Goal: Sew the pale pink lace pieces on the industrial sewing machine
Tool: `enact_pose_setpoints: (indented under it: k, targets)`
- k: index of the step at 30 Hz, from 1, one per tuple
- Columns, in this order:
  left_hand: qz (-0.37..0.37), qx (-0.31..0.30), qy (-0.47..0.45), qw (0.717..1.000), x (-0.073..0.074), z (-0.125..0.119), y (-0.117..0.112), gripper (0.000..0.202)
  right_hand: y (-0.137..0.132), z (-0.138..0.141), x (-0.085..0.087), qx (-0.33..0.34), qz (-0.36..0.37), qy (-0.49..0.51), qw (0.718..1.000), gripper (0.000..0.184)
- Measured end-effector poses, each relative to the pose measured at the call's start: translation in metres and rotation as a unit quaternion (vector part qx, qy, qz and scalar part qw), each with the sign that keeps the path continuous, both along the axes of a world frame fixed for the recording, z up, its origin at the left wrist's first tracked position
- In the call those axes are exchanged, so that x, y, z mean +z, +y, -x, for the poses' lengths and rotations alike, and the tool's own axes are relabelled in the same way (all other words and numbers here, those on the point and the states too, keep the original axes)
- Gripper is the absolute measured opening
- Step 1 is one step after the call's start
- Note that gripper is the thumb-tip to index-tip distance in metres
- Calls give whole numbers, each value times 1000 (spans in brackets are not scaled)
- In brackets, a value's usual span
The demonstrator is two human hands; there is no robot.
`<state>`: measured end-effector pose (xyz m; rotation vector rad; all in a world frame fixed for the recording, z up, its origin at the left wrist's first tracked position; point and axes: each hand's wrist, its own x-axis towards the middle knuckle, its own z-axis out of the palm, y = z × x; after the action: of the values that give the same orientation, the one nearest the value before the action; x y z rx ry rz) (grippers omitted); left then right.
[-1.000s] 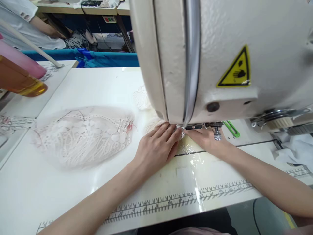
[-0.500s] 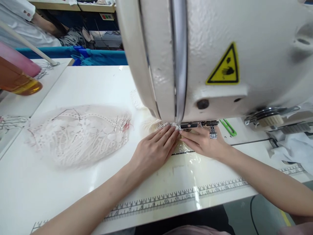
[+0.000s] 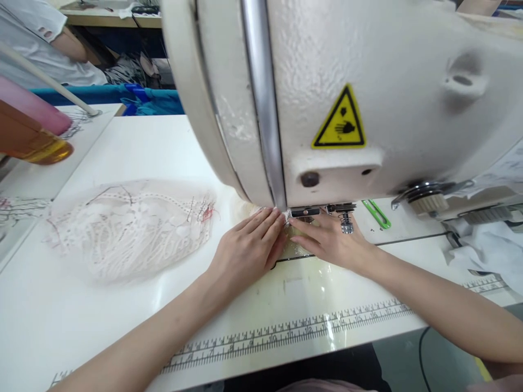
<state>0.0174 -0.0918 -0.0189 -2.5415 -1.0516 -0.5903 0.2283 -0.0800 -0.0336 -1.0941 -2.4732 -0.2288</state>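
Observation:
My left hand (image 3: 248, 242) lies flat with its fingers stretched out, fingertips on pale lace fabric (image 3: 242, 209) beside the presser area of a white sewing machine (image 3: 327, 60). My right hand (image 3: 335, 239) rests on the machine bed to the right, its fingers spread and partly hidden under the machine head. Both sets of fingertips come close together near the needle, which I cannot see clearly. Most of the lace is covered by my left hand and the machine. A larger piece of sheer white lace (image 3: 134, 231) with red and dark threads lies on the table to the left.
Green thread snips (image 3: 376, 214) lie right of the machine head. A printed ruler (image 3: 269, 342) runs along the table's front edge. Pink and orange thread cones (image 3: 36, 133) stand at the left. White cloth (image 3: 490, 247) lies far right. Another person's arm (image 3: 71, 43) shows behind.
The view has shifted, so the machine head appears further left. My hands sit slightly further left in view, still by the presser area, and less of the pale lace shows behind my left hand.

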Motion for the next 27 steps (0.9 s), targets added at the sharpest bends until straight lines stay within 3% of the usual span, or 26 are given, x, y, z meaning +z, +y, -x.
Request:
enact_pose_setpoints:
  k: [14,20,27]
  targets:
    - [23,22,15,999,-1,-2,2,34,3,6,-14,-25,30,-6,999,40]
    - [25,30,14,999,0,-2,2,34,1,0,0,-17,26,10,999,33]
    - [27,51,17,998,-2,-4,1,39,4,-10,18,-67,131,93,985,32]
